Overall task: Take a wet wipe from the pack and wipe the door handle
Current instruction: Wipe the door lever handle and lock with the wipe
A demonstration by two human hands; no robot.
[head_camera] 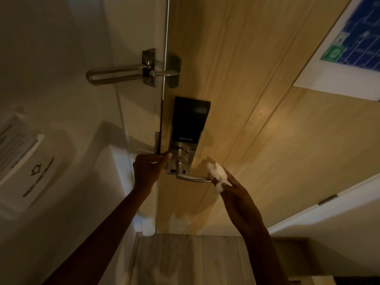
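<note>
A silver lever door handle (191, 178) juts to the right from a smart lock (188, 128) with a black upper panel, mounted on a light wooden door (257, 112). My right hand (232, 188) is shut on a crumpled white wet wipe (219, 174), which touches the free end of the lever. My left hand (149, 168) grips the door's edge just left of the lock, thumb against the metal plate. The wipe pack is not in view.
A metal swing-bar door guard (131, 70) bridges frame and door above the lock. A white card-slot holder (30, 167) hangs on the left wall. A blue evacuation plan (353, 38) is fixed to the door at upper right. Wood-look floor (185, 260) lies below.
</note>
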